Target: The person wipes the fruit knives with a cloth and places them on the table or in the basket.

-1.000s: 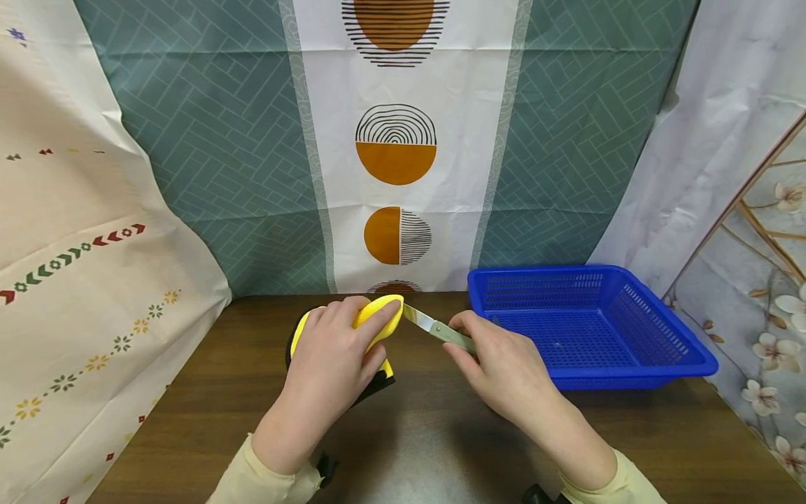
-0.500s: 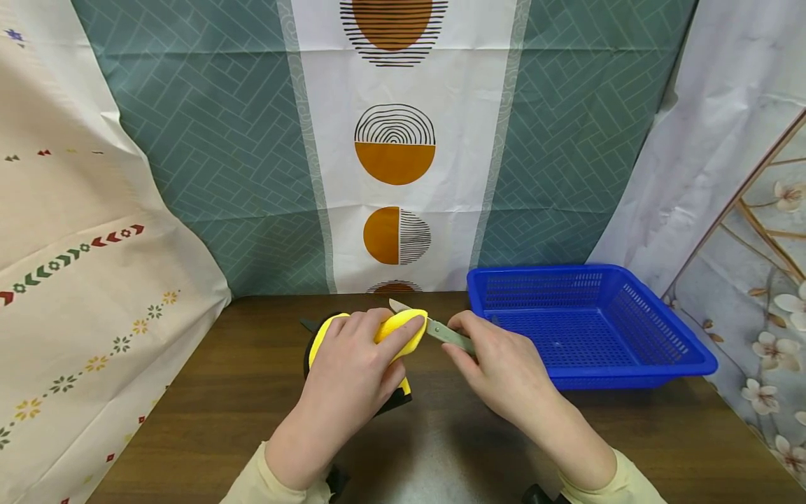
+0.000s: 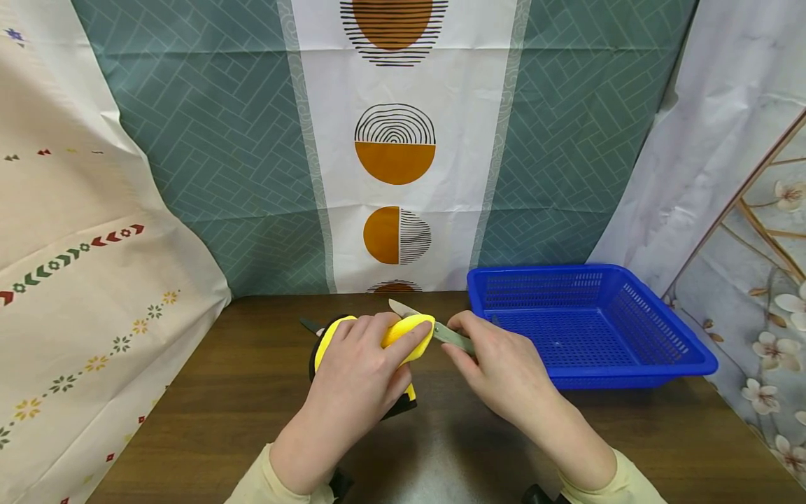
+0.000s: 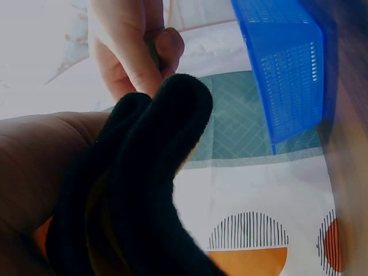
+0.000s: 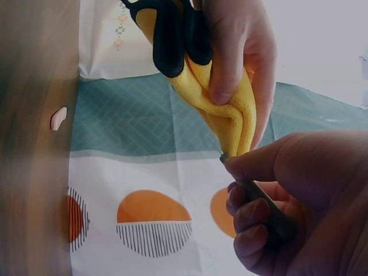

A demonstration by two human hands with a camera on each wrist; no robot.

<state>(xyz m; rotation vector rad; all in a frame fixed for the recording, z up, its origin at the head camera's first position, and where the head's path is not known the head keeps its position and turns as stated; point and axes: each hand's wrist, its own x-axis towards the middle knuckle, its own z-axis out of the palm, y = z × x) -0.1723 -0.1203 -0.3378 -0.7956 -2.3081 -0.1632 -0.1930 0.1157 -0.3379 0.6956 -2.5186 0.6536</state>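
Since a second ago, my left grip (image 3: pixel 362 371) has carried the bunched yellow cloth (image 3: pixel 400 329) rightward from the blade's tip to its handle end, so the tip now shows beyond the cloth; my right grip (image 3: pixel 497 353) has hardly shifted. Left fingers hold the black-edged cloth folded, and the right fingers and thumb are wrapped round the folding knife (image 3: pixel 455 339). That knife sits between my two grips, above the counter (image 3: pixel 233 378), its blade (image 3: pixel 399 306) slanting away ahead of the left grip. Just beyond and to the right of the right grip stands the blue plastic basket (image 3: pixel 630 376).

I judge the step to be wiping the blade. To do it well, I'd keep the right grip steady as an anchor and draw the cloth from handle end to tip with light, even pressure. I can't tell which way the edge faces, so I'd keep thick folds between it and my left fingers; a slipping fold could expose them.
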